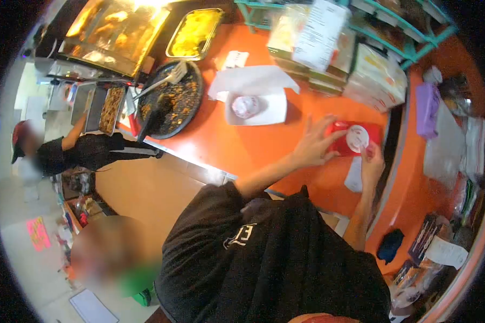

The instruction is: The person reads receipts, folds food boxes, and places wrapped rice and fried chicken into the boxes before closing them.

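Note:
A flat red box [339,147] with a round white sticker [357,138] lies on the orange counter in front of me. My left hand [313,144] grips its left side, with fingers on the upper edge and the thumb lower down. At the lower right corner, my right hand [372,160] holds the box with bent fingers. A white slip of paper [353,175] lies just below the box. To the left stands an open white carton [272,110] with a wrapped round item [246,106] inside.
A black pan [170,116] with food scraps and a spatula [161,81] stands left on the orange counter [226,145], near a tray of yellow food [195,33]. Stacked boxes [374,78] and a teal rack [409,51] line the back. A co-worker [64,151] handles metal trays at far left.

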